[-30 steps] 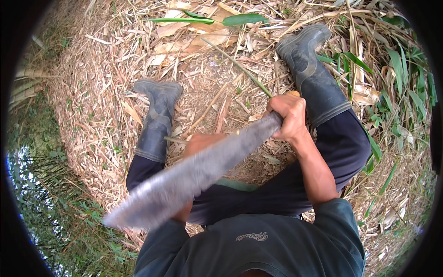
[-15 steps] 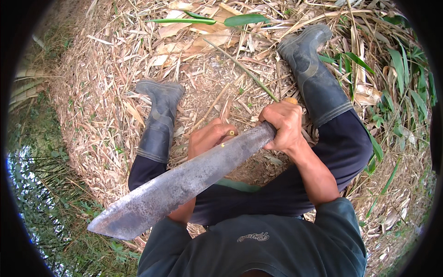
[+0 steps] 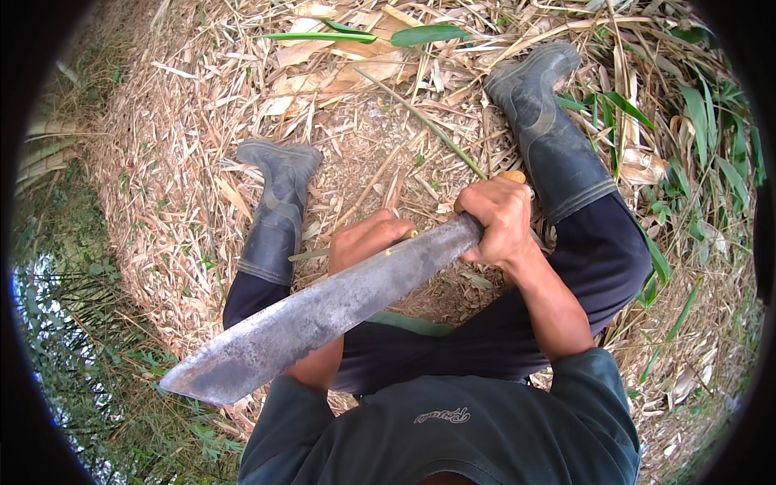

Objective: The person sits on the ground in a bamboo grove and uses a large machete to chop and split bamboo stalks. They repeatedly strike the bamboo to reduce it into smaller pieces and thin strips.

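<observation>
My right hand (image 3: pixel 496 218) is closed round the handle of a large machete, whose orange-brown butt shows past the fingers. The machete's wide, stained blade (image 3: pixel 323 315) slants down to the left across my lap. Closed behind the blade's upper edge, my left hand (image 3: pixel 365 241) grips a thin greenish stick (image 3: pixel 309 255). One end of the stick juts out left of the hand, and a pale yellow tip shows by the thumb. The blade hides part of the left hand and forearm. A small yellow chip (image 3: pixel 388 252) sits at the blade's edge.
My black rubber boots (image 3: pixel 279 202) are planted apart on ground strewn with dry leaves (image 3: pixel 186 194). A slender green stem (image 3: pixel 428 125) runs toward my right hand. Long green leaves (image 3: pixel 430 35) lie ahead; leafy plants (image 3: pixel 711 137) grow at right and undergrowth (image 3: pixel 89 339) at left.
The machete's tip has shifted slightly right and up. The stick in my left hand has turned, so its greenish end now shows left of the hand.
</observation>
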A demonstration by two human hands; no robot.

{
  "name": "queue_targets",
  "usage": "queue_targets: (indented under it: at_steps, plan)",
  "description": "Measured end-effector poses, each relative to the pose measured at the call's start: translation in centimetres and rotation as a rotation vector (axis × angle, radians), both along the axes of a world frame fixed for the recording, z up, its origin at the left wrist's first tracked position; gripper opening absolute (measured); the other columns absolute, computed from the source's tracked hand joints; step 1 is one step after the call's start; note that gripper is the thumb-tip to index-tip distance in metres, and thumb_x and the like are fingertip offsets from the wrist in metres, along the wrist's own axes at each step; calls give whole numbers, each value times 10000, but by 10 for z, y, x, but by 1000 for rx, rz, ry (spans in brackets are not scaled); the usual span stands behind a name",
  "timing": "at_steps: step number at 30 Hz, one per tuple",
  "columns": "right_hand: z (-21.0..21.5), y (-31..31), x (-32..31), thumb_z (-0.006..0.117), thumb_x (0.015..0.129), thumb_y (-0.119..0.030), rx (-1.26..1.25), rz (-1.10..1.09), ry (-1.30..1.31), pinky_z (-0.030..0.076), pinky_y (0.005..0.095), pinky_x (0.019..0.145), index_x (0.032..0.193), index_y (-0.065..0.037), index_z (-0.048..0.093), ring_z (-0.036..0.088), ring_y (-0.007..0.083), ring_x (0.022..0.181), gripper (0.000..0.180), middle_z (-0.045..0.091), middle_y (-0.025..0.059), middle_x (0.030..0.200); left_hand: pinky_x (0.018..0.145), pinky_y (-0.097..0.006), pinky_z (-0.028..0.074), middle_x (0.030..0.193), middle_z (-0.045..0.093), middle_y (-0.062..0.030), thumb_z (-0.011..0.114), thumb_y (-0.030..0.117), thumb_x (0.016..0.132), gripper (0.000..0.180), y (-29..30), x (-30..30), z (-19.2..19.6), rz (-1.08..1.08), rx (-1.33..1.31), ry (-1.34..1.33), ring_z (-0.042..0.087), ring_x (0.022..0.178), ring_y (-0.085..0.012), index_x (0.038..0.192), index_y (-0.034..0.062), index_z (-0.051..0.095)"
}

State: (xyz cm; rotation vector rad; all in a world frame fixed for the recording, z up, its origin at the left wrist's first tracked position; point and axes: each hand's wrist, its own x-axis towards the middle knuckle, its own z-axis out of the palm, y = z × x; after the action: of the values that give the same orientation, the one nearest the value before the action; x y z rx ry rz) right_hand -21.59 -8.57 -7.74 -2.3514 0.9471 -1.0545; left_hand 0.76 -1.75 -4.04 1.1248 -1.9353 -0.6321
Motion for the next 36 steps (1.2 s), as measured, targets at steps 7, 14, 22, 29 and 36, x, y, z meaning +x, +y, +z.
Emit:
queue_targets:
  at_steps: [7, 14, 22, 29, 36]
  plan:
    - [0, -2, -1, 786, 377, -230, -3, 32, 13, 449, 403, 545, 671, -91, 518, 589, 281, 557, 422, 556, 48, 594, 525, -317, 472, 750, 612, -90, 759, 92, 754, 289, 5, 2, -1, 35, 1, -17, 638, 612, -199, 1016, -4, 684]
    - [-19, -5, 2, 787, 352, -238, 48, 63, -42, 447, 418, 561, 679, -90, 511, 586, 311, 576, 452, 557, 63, 610, 541, -299, 459, 761, 643, -92, 752, 119, 750, 299, 9, 1, 0, 53, -47, -55, 610, 602, -184, 1011, -19, 700]
    - [-45, -17, 2, 788, 407, -220, 37, -74, 32, 474, 422, 560, 666, -92, 524, 591, 313, 560, 391, 545, 70, 586, 528, -284, 427, 756, 651, -107, 686, 210, 892, 264, 17, 2, -5, 51, 13, 136, 573, 580, -154, 935, -50, 696]
    - [-55, -35, -11, 694, 750, -180, 433, -585, 70, 477, 376, 521, 706, -7, 665, 581, 304, 466, 180, 560, 161, 521, 530, -235, 399, 806, 667, -102, 687, 184, 950, 241, 23, 2, 2, 140, -10, 233, 544, 618, -93, 1011, -46, 721]
    - [-16, -5, 13, 758, 524, -211, -7, -128, -44, 459, 413, 516, 686, -87, 562, 590, 309, 520, 283, 561, 73, 568, 599, -289, 452, 873, 633, -81, 703, 89, 890, 234, 14, 2, -22, 170, -98, 204, 578, 681, -170, 1090, -29, 671]
